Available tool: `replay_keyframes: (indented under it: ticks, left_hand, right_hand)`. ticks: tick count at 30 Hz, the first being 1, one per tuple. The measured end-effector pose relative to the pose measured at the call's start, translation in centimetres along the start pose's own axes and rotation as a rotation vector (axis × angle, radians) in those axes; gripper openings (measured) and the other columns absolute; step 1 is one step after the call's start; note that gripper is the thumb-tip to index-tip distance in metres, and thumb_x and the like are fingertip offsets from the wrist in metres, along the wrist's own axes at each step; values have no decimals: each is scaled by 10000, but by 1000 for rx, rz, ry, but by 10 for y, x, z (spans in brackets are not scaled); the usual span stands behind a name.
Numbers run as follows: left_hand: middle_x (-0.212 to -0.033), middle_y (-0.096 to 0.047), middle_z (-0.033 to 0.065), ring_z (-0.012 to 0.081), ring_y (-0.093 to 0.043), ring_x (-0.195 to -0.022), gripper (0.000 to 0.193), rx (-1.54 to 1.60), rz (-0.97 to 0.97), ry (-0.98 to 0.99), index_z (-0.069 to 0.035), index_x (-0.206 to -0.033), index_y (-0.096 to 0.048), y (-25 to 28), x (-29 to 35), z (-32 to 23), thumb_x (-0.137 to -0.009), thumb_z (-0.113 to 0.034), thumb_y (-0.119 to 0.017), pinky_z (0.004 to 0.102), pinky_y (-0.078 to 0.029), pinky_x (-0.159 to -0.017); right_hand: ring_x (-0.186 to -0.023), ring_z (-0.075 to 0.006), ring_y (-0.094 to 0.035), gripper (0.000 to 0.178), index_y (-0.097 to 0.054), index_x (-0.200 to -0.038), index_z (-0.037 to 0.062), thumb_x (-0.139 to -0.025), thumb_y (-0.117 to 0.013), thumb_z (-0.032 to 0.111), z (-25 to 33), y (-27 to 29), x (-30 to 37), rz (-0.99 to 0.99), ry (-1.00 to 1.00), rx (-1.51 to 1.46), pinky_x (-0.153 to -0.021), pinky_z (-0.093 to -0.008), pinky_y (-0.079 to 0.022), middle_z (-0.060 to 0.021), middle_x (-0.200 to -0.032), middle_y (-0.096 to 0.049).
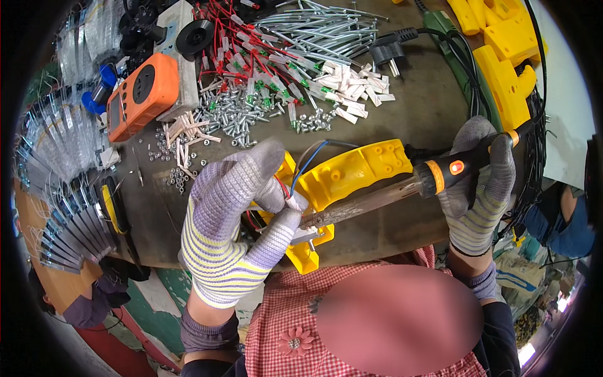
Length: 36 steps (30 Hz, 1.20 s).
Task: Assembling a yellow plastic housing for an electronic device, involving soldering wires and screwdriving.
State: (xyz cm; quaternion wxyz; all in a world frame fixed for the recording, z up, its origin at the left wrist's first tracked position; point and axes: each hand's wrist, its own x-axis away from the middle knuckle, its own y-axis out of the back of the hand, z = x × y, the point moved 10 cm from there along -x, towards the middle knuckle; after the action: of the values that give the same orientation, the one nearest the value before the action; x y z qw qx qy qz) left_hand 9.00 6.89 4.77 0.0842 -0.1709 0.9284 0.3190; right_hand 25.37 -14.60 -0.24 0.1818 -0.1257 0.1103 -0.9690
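My left hand (pixel 226 220), in a striped knit glove, pinches blue and red wires (pixel 304 168) with a small white sleeve among its fingertips. Gripped in my gloved right hand (pixel 478 195) is a soldering iron (pixel 370 201) with a black and orange handle and a lit orange switch. Its brown shaft reaches left to my left fingertips; whether the tip touches the wires I cannot tell. Behind the shaft lies a curved yellow plastic housing (pixel 355 171), part of it hidden by my left hand. A small metal piece (pixel 304 237) shows below my left thumb.
Screws (pixel 235 119), white sleeves (pixel 358 88), red wires (pixel 220 38) and long metal rods (pixel 320 28) lie across the table's back. An orange meter (pixel 143 97) stands left. A black plug (pixel 389 50), cables and yellow housings (pixel 502 75) lie right. Yellow-handled cutters (pixel 114 204) sit at left.
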Motion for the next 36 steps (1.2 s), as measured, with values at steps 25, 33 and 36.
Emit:
replay_keyframes:
  ticks: [25, 33, 36]
  left_hand:
    - [-878, -522, 33, 106, -535, -763, 794, 0, 14, -9, 20, -1425, -509, 1, 0, -3, -676, 164, -729, 292, -503, -804]
    - [-859, -521, 40, 132, -559, -764, 800, 11, 27, -104, 17, -1434, -498, 0, -3, -8, -675, 159, -708, 373, -515, -928]
    - [-865, -545, 52, 142, -598, -771, 801, 20, 33, -54, 11, -1440, -492, 1, 0, -6, -680, 158, -698, 409, -505, -976]
  right_hand:
    - [-357, -58, -388, 512, -568, -960, -11, -1023, -507, 493, -4, -2, -6, 16, -14, -74, -335, -204, -290, -8, -648, -538]
    - [-418, -64, -439, 495, -569, -956, -6, -1017, -528, 483, -4, 15, -8, -116, 12, -132, -375, -201, -339, -15, -703, -545]
    - [-465, -67, -477, 483, -570, -954, -2, -1013, -541, 476, -4, 23, -9, -203, 42, -173, -405, -198, -373, -18, -744, -550]
